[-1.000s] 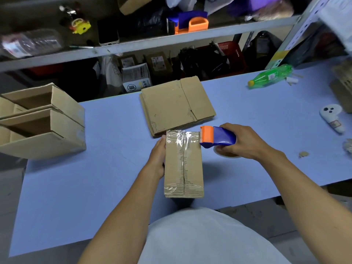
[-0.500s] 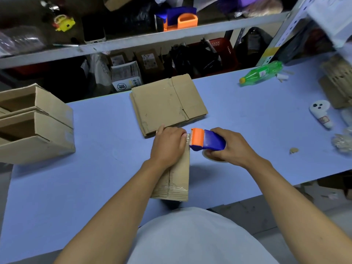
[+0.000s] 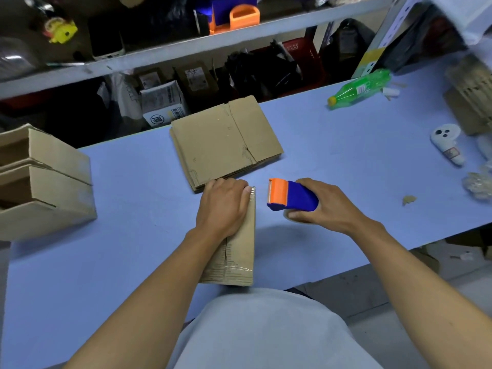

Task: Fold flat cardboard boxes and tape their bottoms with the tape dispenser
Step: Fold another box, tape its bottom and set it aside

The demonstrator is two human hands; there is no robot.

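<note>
Cardboard box (image 3: 239, 251) under left hand (image 3: 223, 206).

Folded brown box (image 3: 238, 251) bottom-up on blue table, seam taped, blue-orange tape dispenser (image 3: 291, 195) just right, flat boxes (image 3: 223, 141) stacked behind

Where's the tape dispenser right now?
In the head view, the tape dispenser is right of centre, gripped by the right hand, just right of the taped box and apart from it.
</note>
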